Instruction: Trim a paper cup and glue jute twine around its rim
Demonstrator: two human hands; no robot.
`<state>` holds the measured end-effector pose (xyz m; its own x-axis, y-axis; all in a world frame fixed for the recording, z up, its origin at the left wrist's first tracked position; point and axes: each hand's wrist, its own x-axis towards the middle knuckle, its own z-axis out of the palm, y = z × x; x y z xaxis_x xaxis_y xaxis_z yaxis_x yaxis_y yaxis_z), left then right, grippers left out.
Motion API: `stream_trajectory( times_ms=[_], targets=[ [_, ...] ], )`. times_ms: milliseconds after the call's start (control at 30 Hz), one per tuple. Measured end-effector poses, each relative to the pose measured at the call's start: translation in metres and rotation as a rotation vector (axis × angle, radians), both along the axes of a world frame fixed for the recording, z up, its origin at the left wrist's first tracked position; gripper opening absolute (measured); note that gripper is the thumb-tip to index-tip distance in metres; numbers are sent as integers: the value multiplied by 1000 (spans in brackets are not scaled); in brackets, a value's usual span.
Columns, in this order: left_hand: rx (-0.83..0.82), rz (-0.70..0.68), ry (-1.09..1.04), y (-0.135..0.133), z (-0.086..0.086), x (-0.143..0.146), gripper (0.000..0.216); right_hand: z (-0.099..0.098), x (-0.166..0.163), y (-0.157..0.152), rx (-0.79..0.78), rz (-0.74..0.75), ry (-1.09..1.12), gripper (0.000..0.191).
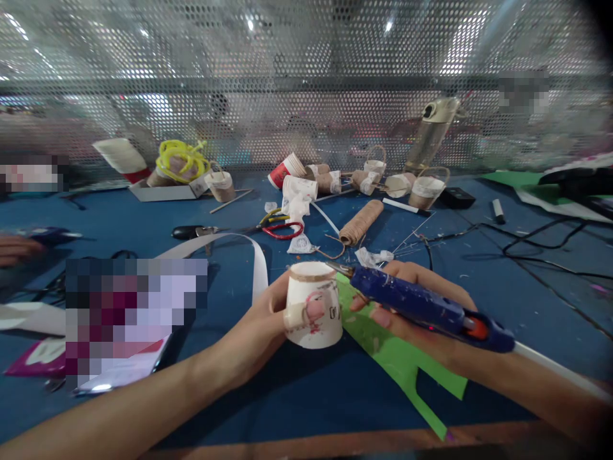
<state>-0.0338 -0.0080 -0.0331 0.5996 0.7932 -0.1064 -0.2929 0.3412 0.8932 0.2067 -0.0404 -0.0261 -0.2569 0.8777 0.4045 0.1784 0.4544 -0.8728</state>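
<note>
My left hand (pixel 272 313) is closed round a white paper cup (pixel 316 329) with printed marks, its thumb across the front. A thin band of brown twine (pixel 313 276) circles the cup near its top. In my right hand (pixel 421 287) is a blue hot glue gun (pixel 412 300), a white glue stick trailing from its back end. The metal nozzle touches or nearly touches the cup's upper right rim; I cannot tell which. A green cut sheet (pixel 393 358) lies under the glue gun. Beyond the cup rest a spool of brown twine (pixel 361 222) and red-handled scissors (pixel 282 230).
Several twine-wrapped cups (pixel 426 191) stand at the back, near a bottle (pixel 431 134). Yellow cord (pixel 179 160) sits by a small box at back left. White ribbon (pixel 258 268) curls on the left. Black cables (pixel 507 239) cross the right side. Another person's hand (pixel 16 249) is at far left.
</note>
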Motion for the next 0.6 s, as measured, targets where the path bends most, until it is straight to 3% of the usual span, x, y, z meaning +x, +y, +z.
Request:
stream_trajectory(
  times_ms=[167, 400, 600],
  targets=[
    [-8, -9, -47, 0, 3, 1, 43, 2, 2, 0, 127, -56, -26, 23],
    [18, 78, 11, 1, 3, -1, 49, 3, 4, -2, 73, -89, -58, 22],
    [46, 43, 9, 0, 3, -1, 53, 5, 8, -2, 81, -87, -160, 25]
  ],
)
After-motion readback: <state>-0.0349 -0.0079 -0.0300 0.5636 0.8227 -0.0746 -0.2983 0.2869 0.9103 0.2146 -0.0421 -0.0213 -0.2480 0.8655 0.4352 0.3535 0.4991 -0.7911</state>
